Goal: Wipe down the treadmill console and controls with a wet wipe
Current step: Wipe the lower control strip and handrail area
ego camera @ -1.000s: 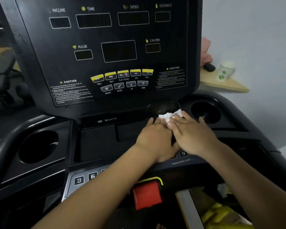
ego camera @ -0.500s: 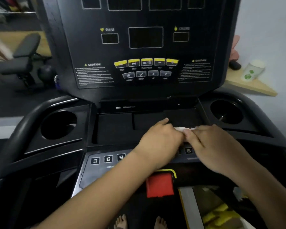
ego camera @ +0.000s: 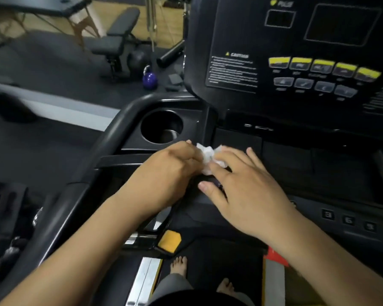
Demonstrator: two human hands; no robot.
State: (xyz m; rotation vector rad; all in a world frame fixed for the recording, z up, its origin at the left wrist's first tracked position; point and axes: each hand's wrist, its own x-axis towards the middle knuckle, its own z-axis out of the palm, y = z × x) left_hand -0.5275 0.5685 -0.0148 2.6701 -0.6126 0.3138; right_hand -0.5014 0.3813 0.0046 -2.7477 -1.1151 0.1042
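The wipe [ego camera: 208, 157] is a small white wad, crumpled into creased lumps with no flat sheet showing. It sits between the two hands over the black tray [ego camera: 285, 157] below the console [ego camera: 241, 29], near the tray's left edge. The left hand [ego camera: 164, 175] reaches in from seven o'clock with its fingers curled, gripping the wad's left side. The right hand [ego camera: 248, 195] reaches in from five o'clock, palm down, fingers fairly straight and spread. Its forefinger lies on the wad's right side, while the thumb stays apart from it, lower down. Whether the wad touches the plastic beneath, I cannot tell.

Just beside the wipe at eleven o'clock is a round cup holder [ego camera: 161, 127], and a curved black handrail [ego camera: 111, 138] sweeps past at nine o'clock. Toward one o'clock the console rises with dark screens and a row of yellow-topped buttons [ego camera: 323, 65] — grey ones sit under them. Number keys [ego camera: 347, 219] marked 3, 6 and 9 lie at four o'clock. Bare feet [ego camera: 179, 265] stand at six o'clock. Far off at eleven o'clock, a purple kettlebell [ego camera: 149, 79] and a bench [ego camera: 117, 40] sit on the floor.
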